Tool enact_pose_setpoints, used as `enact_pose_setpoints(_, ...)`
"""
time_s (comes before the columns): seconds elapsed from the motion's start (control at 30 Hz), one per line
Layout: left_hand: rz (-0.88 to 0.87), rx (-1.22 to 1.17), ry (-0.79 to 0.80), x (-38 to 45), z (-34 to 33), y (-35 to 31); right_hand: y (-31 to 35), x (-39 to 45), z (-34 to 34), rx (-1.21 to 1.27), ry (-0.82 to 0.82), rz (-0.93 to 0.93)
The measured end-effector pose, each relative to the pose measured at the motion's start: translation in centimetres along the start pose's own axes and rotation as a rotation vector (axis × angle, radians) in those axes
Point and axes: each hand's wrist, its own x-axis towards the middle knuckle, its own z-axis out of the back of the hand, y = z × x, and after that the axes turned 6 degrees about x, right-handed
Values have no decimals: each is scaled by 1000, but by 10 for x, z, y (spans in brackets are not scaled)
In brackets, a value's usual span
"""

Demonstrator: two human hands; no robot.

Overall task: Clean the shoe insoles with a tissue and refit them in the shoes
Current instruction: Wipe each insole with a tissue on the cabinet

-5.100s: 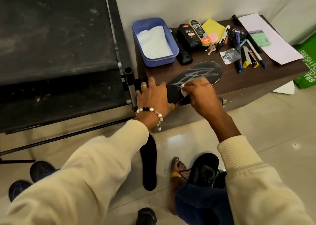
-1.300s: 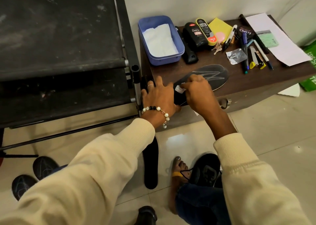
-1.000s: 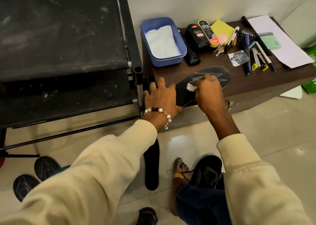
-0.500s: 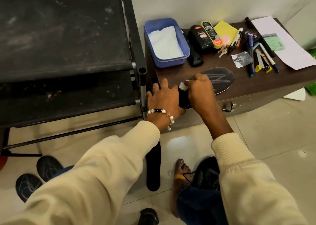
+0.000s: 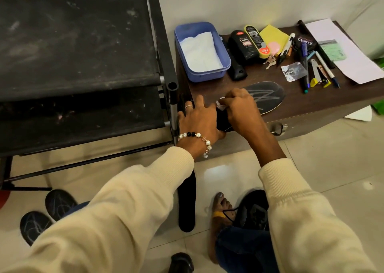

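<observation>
A black insole [image 5: 268, 95] with a grey scribble print lies on the brown table [image 5: 311, 104], its heel end past the front edge. My left hand [image 5: 199, 120] lies flat on that heel end, fingers spread. My right hand [image 5: 241, 110] pinches a small white tissue [image 5: 220, 105] against the insole's middle. A second black insole [image 5: 187, 202] lies on the floor under my left arm. One black shoe [image 5: 253, 210] sits by a bare foot. Two more insoles [image 5: 47, 214] lie on the floor at the left.
A blue tub [image 5: 226, 63] holding white tissues stands at the table's back left. Polish bottles [image 5: 245, 44], a yellow cloth, keys, several pens and a paper sheet [image 5: 349, 50] crowd the back. A black fabric rack [image 5: 72, 65] stands left of the table. Another dark shoe [image 5: 182, 262] shows at the bottom.
My right hand has rubbed the tissue back and forth along the insole and sits near its middle now. My left hand has stayed on the heel end.
</observation>
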Motion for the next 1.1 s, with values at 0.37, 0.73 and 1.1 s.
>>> enact_pose_setpoints(0.37, -2, 3, -8, 2, -2, 2, -3, -16, 10, 30, 58, 105)
enact_pose_setpoints(0.73, 1, 43, -6, 2, -3, -1, -21, -29, 12, 51, -2, -168)
enact_pose_setpoints(1.1, 4, 38, 8, 3, -1, -1, -43, -41, 27, -5, 15, -148)
